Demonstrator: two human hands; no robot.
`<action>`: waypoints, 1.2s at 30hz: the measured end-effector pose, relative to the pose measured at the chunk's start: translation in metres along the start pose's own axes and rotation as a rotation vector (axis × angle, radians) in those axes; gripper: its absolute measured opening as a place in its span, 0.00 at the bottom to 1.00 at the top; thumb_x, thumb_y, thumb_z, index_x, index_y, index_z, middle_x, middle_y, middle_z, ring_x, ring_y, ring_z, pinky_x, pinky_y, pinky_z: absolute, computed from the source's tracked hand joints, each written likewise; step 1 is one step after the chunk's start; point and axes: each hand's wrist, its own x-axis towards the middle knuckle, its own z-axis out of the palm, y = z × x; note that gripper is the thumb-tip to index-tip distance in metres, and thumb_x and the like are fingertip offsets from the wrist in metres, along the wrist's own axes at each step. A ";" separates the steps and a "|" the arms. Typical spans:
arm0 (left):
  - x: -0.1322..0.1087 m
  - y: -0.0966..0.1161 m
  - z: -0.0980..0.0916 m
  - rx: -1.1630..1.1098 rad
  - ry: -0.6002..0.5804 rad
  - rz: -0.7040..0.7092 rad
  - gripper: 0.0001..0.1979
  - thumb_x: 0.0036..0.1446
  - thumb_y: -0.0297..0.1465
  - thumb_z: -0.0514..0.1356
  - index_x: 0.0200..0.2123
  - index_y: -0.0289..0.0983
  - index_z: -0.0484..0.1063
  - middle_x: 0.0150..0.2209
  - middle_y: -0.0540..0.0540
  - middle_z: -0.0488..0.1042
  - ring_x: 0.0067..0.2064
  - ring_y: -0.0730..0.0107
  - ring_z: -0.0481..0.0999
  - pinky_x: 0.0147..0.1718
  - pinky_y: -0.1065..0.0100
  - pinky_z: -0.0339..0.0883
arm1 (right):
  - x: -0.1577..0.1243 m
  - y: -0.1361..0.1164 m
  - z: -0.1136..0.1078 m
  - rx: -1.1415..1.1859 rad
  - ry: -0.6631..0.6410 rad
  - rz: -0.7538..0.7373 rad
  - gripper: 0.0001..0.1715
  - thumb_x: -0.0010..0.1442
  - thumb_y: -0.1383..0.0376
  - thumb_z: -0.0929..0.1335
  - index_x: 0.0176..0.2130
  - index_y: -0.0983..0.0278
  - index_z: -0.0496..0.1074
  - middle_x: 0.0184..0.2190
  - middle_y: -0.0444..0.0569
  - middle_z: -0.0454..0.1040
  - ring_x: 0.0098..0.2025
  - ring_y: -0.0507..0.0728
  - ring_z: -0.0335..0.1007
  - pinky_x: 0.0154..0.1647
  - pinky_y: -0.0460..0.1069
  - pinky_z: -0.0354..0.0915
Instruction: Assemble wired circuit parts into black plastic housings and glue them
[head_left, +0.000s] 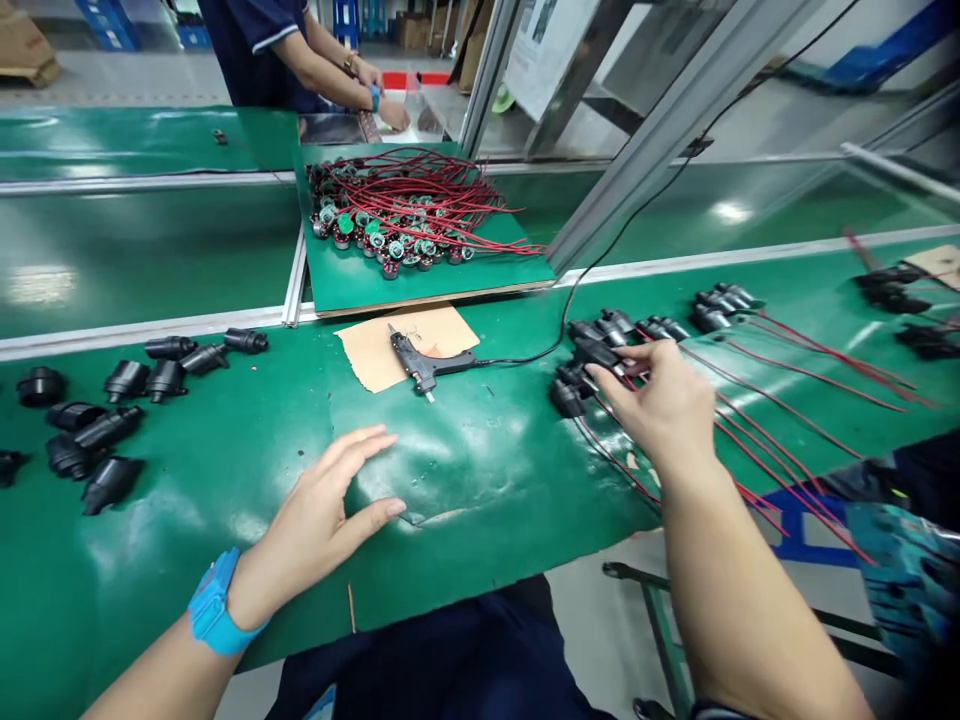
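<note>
My right hand [664, 405] reaches to a cluster of black plastic housings with red wires, its thumb and fingers closed on one black housing [598, 352] there. Red wires [757, 460] trail from the cluster toward the table's front edge. My left hand [322, 510], a blue band at its wrist, hovers over the green mat with fingers apart and nothing in them. Beyond it a black glue gun [427, 362] lies on a piece of brown cardboard [367, 350]. Loose black housings [109, 428] are scattered at the left.
A green board [352, 288] at the back holds a heap of small round parts with red wires [420, 210]. A metal post [645, 140] slants up beside it, with a black cable [570, 300] hanging down to the glue gun. Across the bench a person's hands [382, 95] work.
</note>
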 end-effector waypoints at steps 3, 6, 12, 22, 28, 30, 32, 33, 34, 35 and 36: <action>0.003 -0.001 -0.002 0.042 0.045 -0.017 0.26 0.67 0.45 0.60 0.64 0.47 0.66 0.67 0.41 0.66 0.67 0.49 0.68 0.64 0.45 0.65 | 0.023 0.022 0.025 0.015 -0.007 0.030 0.20 0.59 0.54 0.74 0.44 0.64 0.73 0.36 0.60 0.80 0.38 0.63 0.74 0.39 0.54 0.62; 0.001 0.001 -0.010 0.119 0.116 -0.023 0.26 0.66 0.46 0.61 0.63 0.44 0.68 0.67 0.38 0.67 0.67 0.47 0.67 0.64 0.44 0.63 | 0.042 0.038 0.042 0.043 -0.014 0.069 0.21 0.52 0.50 0.76 0.36 0.63 0.76 0.29 0.63 0.78 0.31 0.63 0.71 0.34 0.58 0.59; 0.002 -0.007 -0.048 0.388 0.210 -0.095 0.27 0.66 0.47 0.60 0.63 0.43 0.68 0.68 0.36 0.66 0.69 0.44 0.64 0.65 0.42 0.60 | 0.056 0.063 0.072 -0.050 0.067 0.080 0.30 0.51 0.35 0.70 0.29 0.56 0.82 0.34 0.71 0.80 0.33 0.72 0.71 0.30 0.64 0.51; 0.052 -0.107 -0.132 0.962 0.402 -0.205 0.27 0.70 0.36 0.49 0.67 0.30 0.63 0.65 0.25 0.67 0.68 0.26 0.60 0.60 0.34 0.56 | 0.025 -0.049 0.009 0.168 -0.017 -0.525 0.19 0.69 0.53 0.67 0.50 0.62 0.79 0.52 0.57 0.80 0.53 0.68 0.73 0.55 0.63 0.62; 0.070 -0.096 -0.119 0.935 0.275 -0.163 0.22 0.67 0.34 0.50 0.56 0.30 0.72 0.49 0.27 0.78 0.51 0.34 0.77 0.50 0.43 0.68 | 0.096 -0.126 0.044 0.265 -0.125 -0.581 0.16 0.68 0.63 0.67 0.53 0.64 0.77 0.48 0.56 0.81 0.49 0.65 0.73 0.52 0.58 0.64; 0.063 -0.081 -0.106 0.902 0.337 -0.153 0.22 0.68 0.36 0.50 0.57 0.30 0.71 0.50 0.28 0.78 0.53 0.37 0.76 0.53 0.45 0.67 | 0.113 -0.155 0.055 0.284 -0.122 -0.611 0.17 0.69 0.65 0.67 0.55 0.63 0.76 0.50 0.55 0.80 0.51 0.64 0.70 0.52 0.57 0.62; 0.052 -0.063 -0.089 0.733 0.462 -0.136 0.22 0.69 0.39 0.52 0.59 0.31 0.69 0.52 0.31 0.77 0.54 0.43 0.77 0.55 0.51 0.68 | 0.127 -0.180 0.063 0.296 -0.110 -0.637 0.19 0.70 0.67 0.66 0.57 0.61 0.75 0.53 0.56 0.77 0.53 0.65 0.67 0.53 0.58 0.60; 0.045 -0.054 -0.081 0.593 0.522 -0.130 0.22 0.69 0.41 0.54 0.59 0.35 0.69 0.53 0.35 0.78 0.54 0.47 0.77 0.54 0.54 0.69 | 0.133 -0.190 0.066 0.299 -0.103 -0.648 0.20 0.70 0.67 0.66 0.59 0.60 0.75 0.54 0.56 0.76 0.55 0.65 0.65 0.54 0.58 0.59; 0.039 -0.046 -0.073 0.471 0.566 -0.128 0.21 0.68 0.43 0.57 0.58 0.38 0.71 0.52 0.39 0.79 0.53 0.50 0.78 0.54 0.55 0.70 | 0.138 -0.198 0.068 0.300 -0.099 -0.660 0.21 0.69 0.67 0.66 0.59 0.59 0.74 0.54 0.57 0.74 0.55 0.66 0.63 0.53 0.59 0.59; 0.033 -0.040 -0.065 0.362 0.606 -0.130 0.21 0.65 0.44 0.60 0.56 0.40 0.73 0.52 0.41 0.79 0.51 0.52 0.78 0.53 0.56 0.70 | 0.143 -0.206 0.071 0.300 -0.097 -0.675 0.21 0.69 0.66 0.68 0.59 0.59 0.75 0.55 0.57 0.73 0.56 0.67 0.62 0.53 0.59 0.58; 0.029 -0.035 -0.059 0.255 0.635 -0.140 0.20 0.63 0.45 0.63 0.54 0.41 0.75 0.51 0.42 0.80 0.50 0.53 0.78 0.53 0.56 0.70 | 0.147 -0.211 0.073 0.301 -0.098 -0.692 0.20 0.68 0.65 0.69 0.58 0.58 0.76 0.54 0.57 0.72 0.56 0.68 0.61 0.53 0.60 0.57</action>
